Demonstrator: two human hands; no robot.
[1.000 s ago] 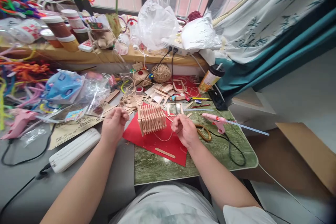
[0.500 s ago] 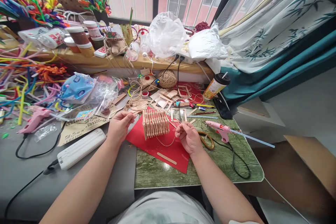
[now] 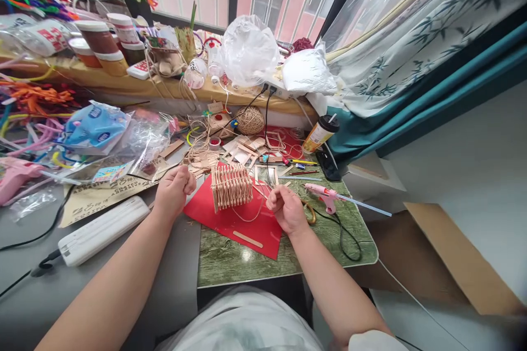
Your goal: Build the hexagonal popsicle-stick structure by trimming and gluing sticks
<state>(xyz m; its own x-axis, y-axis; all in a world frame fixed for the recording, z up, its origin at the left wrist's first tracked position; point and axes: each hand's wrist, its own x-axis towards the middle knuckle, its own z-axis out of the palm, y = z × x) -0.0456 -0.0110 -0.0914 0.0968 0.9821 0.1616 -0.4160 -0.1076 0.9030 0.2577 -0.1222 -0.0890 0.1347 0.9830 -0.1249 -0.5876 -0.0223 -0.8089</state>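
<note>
A small basket-like piece of wooden sticks and twine (image 3: 231, 187) stands on a red sheet (image 3: 263, 236). A thin cord (image 3: 247, 220) trails from it over the sheet toward my right hand (image 3: 286, 208), whose fingers are pinched to the right of the piece; what they hold is too small to make out. To the left, my left hand (image 3: 176, 189) is closed in a loose fist, apart from the piece, and anything inside it is hidden. One flat wooden stick (image 3: 247, 239) lies on the sheet's near part.
At the right are a pink glue gun (image 3: 327, 197), scissors with a yellowish handle (image 3: 309, 213) and a drink cup (image 3: 320, 134). A white power strip (image 3: 104, 230) lies left. Twine (image 3: 250, 120), loose sticks and plastic bags (image 3: 150, 137) crowd the back.
The view has shifted, so the table's things appear further left. My left hand has turned from a fingertip pinch into a fist. My right hand stays pinched, now nearer the stick piece.
</note>
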